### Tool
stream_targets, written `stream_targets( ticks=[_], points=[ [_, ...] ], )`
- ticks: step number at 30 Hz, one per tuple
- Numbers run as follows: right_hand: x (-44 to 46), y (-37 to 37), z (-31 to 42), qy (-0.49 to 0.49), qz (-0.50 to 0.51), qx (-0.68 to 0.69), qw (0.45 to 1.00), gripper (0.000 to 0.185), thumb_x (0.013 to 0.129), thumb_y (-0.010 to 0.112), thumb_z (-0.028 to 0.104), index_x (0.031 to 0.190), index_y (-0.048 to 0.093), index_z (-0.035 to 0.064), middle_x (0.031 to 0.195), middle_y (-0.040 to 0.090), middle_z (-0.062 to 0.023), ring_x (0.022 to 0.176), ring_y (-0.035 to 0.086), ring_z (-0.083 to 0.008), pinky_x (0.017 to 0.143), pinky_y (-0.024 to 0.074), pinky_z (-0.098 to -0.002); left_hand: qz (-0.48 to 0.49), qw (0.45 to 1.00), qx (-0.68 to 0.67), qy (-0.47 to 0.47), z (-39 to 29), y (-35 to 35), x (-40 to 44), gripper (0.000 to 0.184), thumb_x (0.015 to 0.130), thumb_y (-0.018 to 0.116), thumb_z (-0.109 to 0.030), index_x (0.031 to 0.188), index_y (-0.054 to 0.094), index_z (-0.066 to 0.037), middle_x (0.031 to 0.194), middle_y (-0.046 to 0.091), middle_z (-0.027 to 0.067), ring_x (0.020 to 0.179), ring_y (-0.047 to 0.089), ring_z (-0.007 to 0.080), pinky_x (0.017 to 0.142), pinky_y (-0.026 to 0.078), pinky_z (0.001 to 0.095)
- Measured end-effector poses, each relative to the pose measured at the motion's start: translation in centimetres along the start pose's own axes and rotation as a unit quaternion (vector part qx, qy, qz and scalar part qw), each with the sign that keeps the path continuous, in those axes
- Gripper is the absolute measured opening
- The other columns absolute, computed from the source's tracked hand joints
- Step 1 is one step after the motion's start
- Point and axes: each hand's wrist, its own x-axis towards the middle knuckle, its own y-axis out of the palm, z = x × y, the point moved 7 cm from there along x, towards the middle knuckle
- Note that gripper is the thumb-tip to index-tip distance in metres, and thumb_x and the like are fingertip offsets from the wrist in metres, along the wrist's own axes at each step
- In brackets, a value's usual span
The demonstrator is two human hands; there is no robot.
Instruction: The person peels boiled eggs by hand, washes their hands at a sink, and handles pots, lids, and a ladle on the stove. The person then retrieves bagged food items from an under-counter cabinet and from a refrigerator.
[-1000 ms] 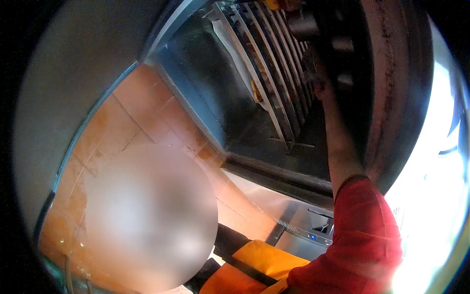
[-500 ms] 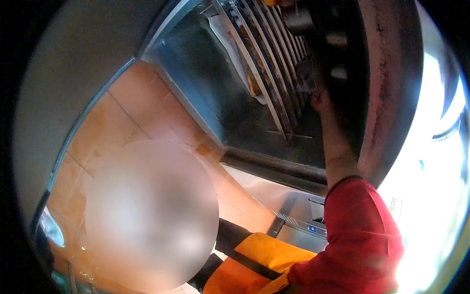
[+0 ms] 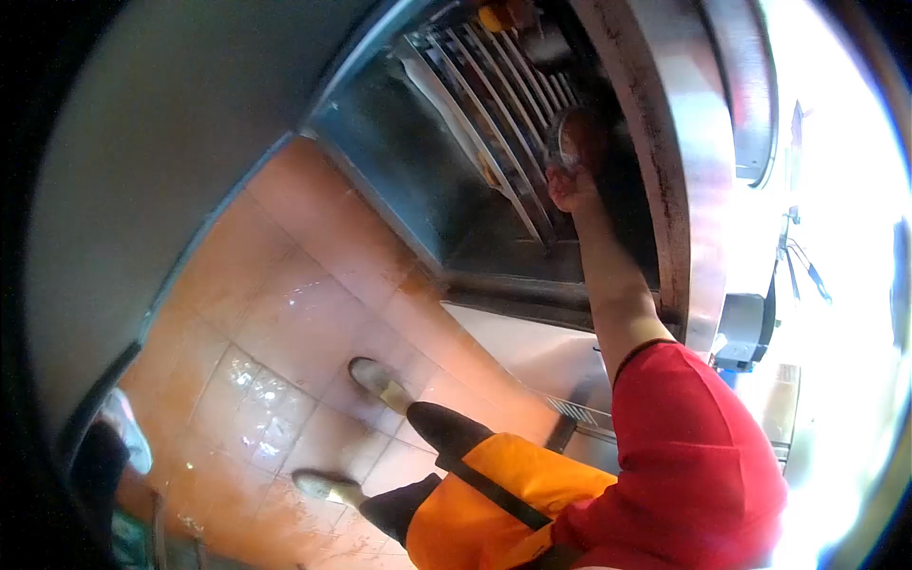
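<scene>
My right hand (image 3: 570, 188) is reaching into an open steel fridge-like cabinet (image 3: 380, 218), at the end of my red sleeve. Its fingers are closed at the rim of a round clear tub (image 3: 581, 138), whose brownish contents are too dark to make out. Beside the tub runs a shelf of metal bars (image 3: 508, 142), with a pale flat sheet or tray (image 3: 442, 100) along its other side. A metal container (image 3: 543, 46) and an orange item (image 3: 494, 17) sit deeper inside. My left hand is out of view.
A large grey door (image 3: 180, 123) stands swung out at the left. Tiled floor (image 3: 285, 256) looks wet around my shoes (image 3: 372, 376). Another shoe and dark trouser leg (image 3: 131, 432) show at the left edge. A steel counter area (image 3: 760, 323) at the right is washed out by glare.
The view has shifted, and my feet now show where a blur was. My right hand stays in the cabinet with the tub, which is now easier to see.
</scene>
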Motion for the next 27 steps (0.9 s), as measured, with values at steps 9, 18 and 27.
stream_targets(
  ticks=[9, 18, 27],
  points=[
    [1.1, 3.0, 0.0, -0.057, 0.179, 0.188, 0.964, 0.032, 0.094, 0.045, 0.040, 0.110, 0.056, 0.0137, 0.092, 0.062, -0.0085, 0.062, 0.057, -0.0158, 0.052, 0.0498, -0.0287, 0.031, 0.988, 0.013, -0.151, 0.7, 0.9, -4.7, 0.054, 0.093, 0.056, -0.040, 0.127, 0.041, -0.001, 0.120, 0.050, 0.0144, 0.109, 0.048, 0.0246, 0.092, 0.039, 0.0329],
    [-17.9, 2.0, -14.7, -0.039, -0.059, -0.196, 0.978, 0.017, 0.094, 0.046, 0.019, 0.087, 0.053, 0.0052, 0.070, 0.056, -0.0060, 0.051, 0.054, -0.0151, 0.039, 0.0416, -0.0237, 0.088, 0.989, -0.019, -0.120, -8.3, -3.2, -4.5, 0.045, 0.090, 0.054, -0.042, 0.106, 0.050, 0.001, 0.101, 0.055, 0.0218, 0.096, 0.054, 0.0403, 0.078, 0.043, 0.0468],
    [-55.2, -2.1, -23.7, 0.198, 0.162, -0.298, 0.920, 0.022, 0.082, 0.051, 0.021, 0.077, 0.060, 0.0015, 0.059, 0.057, -0.0063, 0.048, 0.050, -0.0142, 0.042, 0.0384, -0.0277, 0.153, 0.968, -0.186, -0.070, -15.0, -3.4, -9.2, 0.051, 0.084, 0.067, -0.032, 0.111, 0.045, 0.006, 0.106, 0.051, 0.0260, 0.101, 0.050, 0.0424, 0.086, 0.040, 0.0481]
  ],
)
